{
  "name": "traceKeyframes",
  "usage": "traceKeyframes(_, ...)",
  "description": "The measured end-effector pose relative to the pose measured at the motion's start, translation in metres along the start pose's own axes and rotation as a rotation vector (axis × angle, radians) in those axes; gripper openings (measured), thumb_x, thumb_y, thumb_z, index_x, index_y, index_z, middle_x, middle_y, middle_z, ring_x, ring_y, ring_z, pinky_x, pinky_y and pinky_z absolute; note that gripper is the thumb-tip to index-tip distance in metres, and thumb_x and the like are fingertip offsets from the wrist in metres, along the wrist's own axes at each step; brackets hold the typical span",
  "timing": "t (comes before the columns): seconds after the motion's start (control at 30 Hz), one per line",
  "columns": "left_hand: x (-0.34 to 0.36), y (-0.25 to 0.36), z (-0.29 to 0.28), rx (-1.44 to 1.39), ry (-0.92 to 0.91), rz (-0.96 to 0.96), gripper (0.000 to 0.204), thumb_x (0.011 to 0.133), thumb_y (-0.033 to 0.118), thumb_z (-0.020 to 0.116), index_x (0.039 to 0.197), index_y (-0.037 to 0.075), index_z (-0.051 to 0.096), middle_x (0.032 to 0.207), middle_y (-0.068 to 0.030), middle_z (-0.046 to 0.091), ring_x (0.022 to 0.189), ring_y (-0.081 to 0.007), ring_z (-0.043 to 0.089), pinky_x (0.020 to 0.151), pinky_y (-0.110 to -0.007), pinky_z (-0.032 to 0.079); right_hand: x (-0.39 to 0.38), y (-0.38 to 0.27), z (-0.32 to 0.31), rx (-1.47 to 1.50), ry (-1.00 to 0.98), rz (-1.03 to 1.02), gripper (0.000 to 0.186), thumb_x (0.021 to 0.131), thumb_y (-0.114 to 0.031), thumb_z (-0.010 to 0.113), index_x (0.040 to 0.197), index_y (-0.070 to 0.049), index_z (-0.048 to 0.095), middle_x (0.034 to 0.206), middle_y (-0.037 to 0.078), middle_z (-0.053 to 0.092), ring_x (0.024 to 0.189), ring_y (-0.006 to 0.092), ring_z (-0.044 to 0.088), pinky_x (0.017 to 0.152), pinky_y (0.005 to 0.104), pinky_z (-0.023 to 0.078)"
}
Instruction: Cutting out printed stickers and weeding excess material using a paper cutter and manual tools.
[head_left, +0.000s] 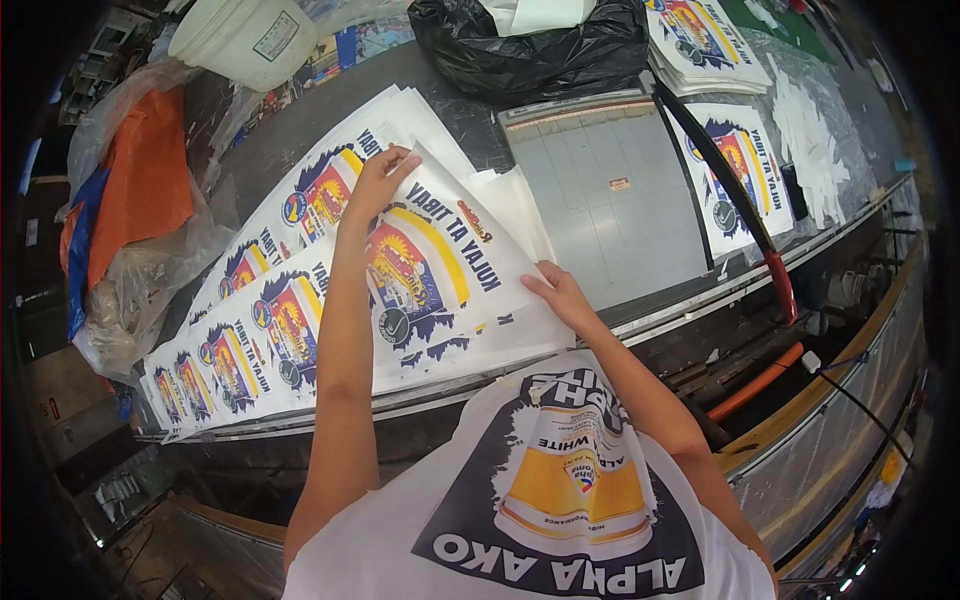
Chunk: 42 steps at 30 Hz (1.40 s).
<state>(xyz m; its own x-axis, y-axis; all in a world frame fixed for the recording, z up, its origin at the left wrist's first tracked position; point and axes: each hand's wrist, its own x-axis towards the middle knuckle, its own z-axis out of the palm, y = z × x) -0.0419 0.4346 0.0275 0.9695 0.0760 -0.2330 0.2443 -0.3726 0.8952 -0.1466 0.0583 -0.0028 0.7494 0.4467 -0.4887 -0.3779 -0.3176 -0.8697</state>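
A long white printed sheet (430,260) with colourful yellow, red and blue graphics lies slightly lifted across other long printed sheets (240,360) on the dark worktable. My left hand (382,178) is closed on its upper edge near the top corner. My right hand (552,292) pinches its right edge lower down, beside the grey cutter. The guillotine paper cutter (610,200) has its black arm angled down to a red handle (780,290), with another printed sheet (728,175) under and beside the arm.
A white bucket (240,40) and black plastic bag (525,65) sit at the back. A stack of printed sheets (705,45) and white offcuts (805,150) lie at the right. Orange and blue plastic sheeting (135,190) hangs at the left. An orange bar (755,380) sits below the table's front edge (645,325).
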Motion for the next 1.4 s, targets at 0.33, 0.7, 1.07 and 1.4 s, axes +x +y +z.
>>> traceKeyframes(0.33,0.019,-0.012,0.094,0.577,-0.276,0.126,0.04,0.092,0.038,0.073,0.118,0.008,0.074,0.117,-0.0153,0.074,0.11,-0.0352,0.069,0.097,-0.041,0.053,0.005,0.005,-0.005,0.171,0.086,0.114,0.039,0.1,-0.031,0.065,0.121,0.001,0.072,0.098,0.006,0.072,0.092,0.0133,0.064,0.086,0.027,0.05)
traceKeyframes(0.7,-0.015,-0.013,0.107,0.487,-0.064,0.26,0.046,0.091,0.03,0.076,0.13,0.009,0.065,0.13,-0.0153,0.066,0.124,-0.0322,0.06,0.111,-0.045,0.039,0.019,0.038,-0.001,-0.055,0.266,-0.001,0.032,0.095,-0.01,0.071,0.124,0.003,0.066,0.086,0.011,0.077,0.074,0.0118,0.067,0.067,0.0274,0.052)
traceKeyframes(1.07,-0.263,-0.215,-0.084,0.739,1.099,-0.619,0.093,0.096,0.06,0.062,0.159,0.001,0.027,0.166,-0.021,0.025,0.152,-0.0409,0.026,0.119,-0.065,0.025,0.016,0.03,-0.008,-0.147,0.229,-0.011,0.031,0.097,-0.008,0.065,0.127,-0.005,0.057,0.083,0.013,0.076,0.069,0.011,0.063,0.064,0.0296,0.051)
traceKeyframes(1.4,-0.362,-0.309,-0.125,0.626,0.923,-1.086,0.098,0.097,0.081,0.022,0.167,0.015,0.008,0.175,-0.0121,0.001,0.16,-0.038,0.0,0.119,-0.074,0.003,0.021,0.042,0.006,-0.108,0.167,-0.011,0.027,0.097,-0.004,0.063,0.123,-0.004,0.057,0.085,0.011,0.075,0.071,0.0111,0.062,0.065,0.0279,0.049)
